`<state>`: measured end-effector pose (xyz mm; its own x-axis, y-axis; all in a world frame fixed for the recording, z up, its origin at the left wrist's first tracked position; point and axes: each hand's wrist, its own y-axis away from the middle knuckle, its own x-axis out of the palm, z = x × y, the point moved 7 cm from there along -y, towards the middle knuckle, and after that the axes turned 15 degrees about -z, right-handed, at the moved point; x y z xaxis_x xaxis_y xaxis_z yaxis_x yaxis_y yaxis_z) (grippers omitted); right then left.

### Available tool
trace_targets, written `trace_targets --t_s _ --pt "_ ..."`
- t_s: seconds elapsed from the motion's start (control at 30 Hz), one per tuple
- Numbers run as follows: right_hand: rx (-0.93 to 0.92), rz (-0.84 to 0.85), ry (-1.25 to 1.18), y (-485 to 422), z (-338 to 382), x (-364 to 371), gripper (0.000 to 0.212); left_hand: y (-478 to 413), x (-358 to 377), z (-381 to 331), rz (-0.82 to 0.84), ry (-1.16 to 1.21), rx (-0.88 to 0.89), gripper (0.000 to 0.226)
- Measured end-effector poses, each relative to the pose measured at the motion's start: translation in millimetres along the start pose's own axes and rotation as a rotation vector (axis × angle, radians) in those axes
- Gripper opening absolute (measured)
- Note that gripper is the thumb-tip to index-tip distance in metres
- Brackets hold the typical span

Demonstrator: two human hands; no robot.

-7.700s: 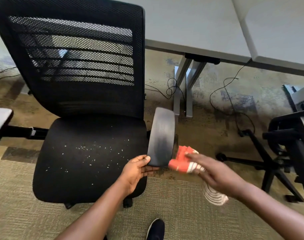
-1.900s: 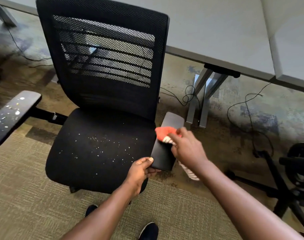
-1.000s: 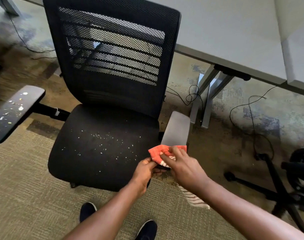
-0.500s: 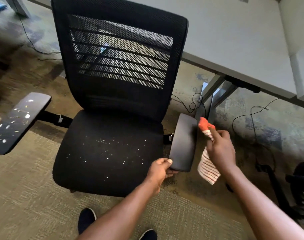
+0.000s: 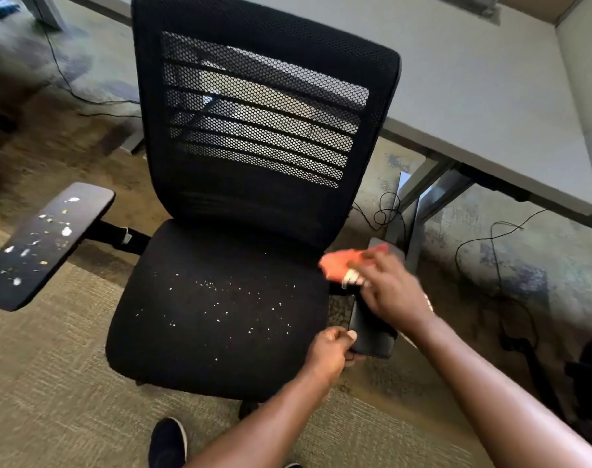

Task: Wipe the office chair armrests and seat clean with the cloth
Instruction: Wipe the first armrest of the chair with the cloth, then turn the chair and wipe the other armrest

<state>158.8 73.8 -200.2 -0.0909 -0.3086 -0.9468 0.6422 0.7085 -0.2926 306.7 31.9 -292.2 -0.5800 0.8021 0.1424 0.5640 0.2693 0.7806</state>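
Observation:
A black mesh-backed office chair fills the middle of the view. Its seat (image 5: 220, 309) is dotted with small white crumbs. The left armrest (image 5: 48, 244) sticks out at the left, strewn with white and yellowish bits. My left hand (image 5: 331, 352) grips the near end of the right armrest (image 5: 372, 336). My right hand (image 5: 389, 292) holds an orange and white striped cloth (image 5: 348, 261) against the far half of that armrest, blurred by motion. Most of the right armrest is hidden by this hand and the cloth.
A grey desk (image 5: 490, 96) stands behind the chair on metal legs (image 5: 419, 204). Loose cables (image 5: 504, 238) trail over the carpet at the right and back left. Another chair's black base (image 5: 585, 383) sits at the right edge. My dark shoe (image 5: 167, 440) is near the bottom.
My right hand has brought the cloth from beside the right armrest back onto its far top. Earlier it wiped along this armrest. My left hand has kept its grip on the near end.

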Motion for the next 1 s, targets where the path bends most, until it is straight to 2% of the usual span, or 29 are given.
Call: trace_targets --t_s 0.03,0.07,0.1,0.17,0.2,0.23,0.33,0.4,0.47,0.53,0.57,0.67,0.77,0.87,0.97,1.0 --pt "-0.127 0.067 0.028 11.3 2.9 6.6 0.048 0.3 0.2 -2.7 0.002 -0.019 0.006 0.012" --pt "-0.117 0.065 0.085 17.8 -13.2 8.1 0.047 0.8 2.1 -4.8 0.004 -0.05 0.017 0.01" --pt "0.094 -0.018 0.107 17.5 -39.3 0.1 0.044 -0.3 2.1 -6.6 0.011 -0.097 0.034 0.009" --pt "0.719 -0.128 0.103 27.1 -94.2 -18.1 0.035 -2.2 -2.6 -8.6 0.016 -0.215 0.08 0.01" --pt "0.866 -0.142 0.062 31.6 -101.8 -24.1 0.034 -1.8 -6.1 -10.2 0.008 -0.267 0.099 0.011" --pt "0.883 -0.16 0.013 29.8 -95.5 -28.6 0.034 -1.9 -13.1 -11.2 -0.001 -0.298 0.108 0.013" --pt "0.705 -0.251 -0.202 7.9 -39.5 -50.1 0.043 0.0 -42.4 -23.2 -0.065 -0.323 0.164 0.022" --pt "0.703 -0.311 -0.308 -0.4 -9.0 -61.5 0.038 5.6 -59.3 -39.3 -0.083 -0.28 0.208 0.03" --pt "0.767 -0.354 -0.388 -7.6 24.3 -60.3 0.025 17.5 -73.0 -64.3 -0.02 -0.199 0.254 0.046" --pt "0.927 -0.338 -0.613 -12.9 48.9 -47.6 0.018 34.2 -80.6 -90.0 0.051 -0.155 0.301 0.061" --pt "1.045 -0.317 -0.789 -15.7 60.8 -36.3 0.018 38.2 -89.7 -101.7 0.024 -0.174 0.326 0.062" --pt "1.349 -0.264 -1.217 -23.2 97.6 -7.9 0.02 49.4 -123.9 -133.5 -0.123 -0.328 0.39 0.051" --pt "1.573 -0.271 -1.329 -22.9 131.5 15.9 0.033 58.6 -161.6 -162.3 -0.329 -0.6 0.545 0.039" --pt "1.673 -0.106 -1.408 -21.5 176.4 41.0 0.044 75.5 -182.6 -189.3 -0.493 -0.744 0.82 0.033" --pt "1.592 0.122 -1.619 -36.3 218.0 55.1 0.06 85.7 -192.7 -201.6 -0.524 -0.79 1.005 0.027" --pt "1.555 0.163 -1.69 -45.1 229.2 56.0 0.057 87.3 -196.4 -203.3 -0.504 -0.793 1.037 0.027"
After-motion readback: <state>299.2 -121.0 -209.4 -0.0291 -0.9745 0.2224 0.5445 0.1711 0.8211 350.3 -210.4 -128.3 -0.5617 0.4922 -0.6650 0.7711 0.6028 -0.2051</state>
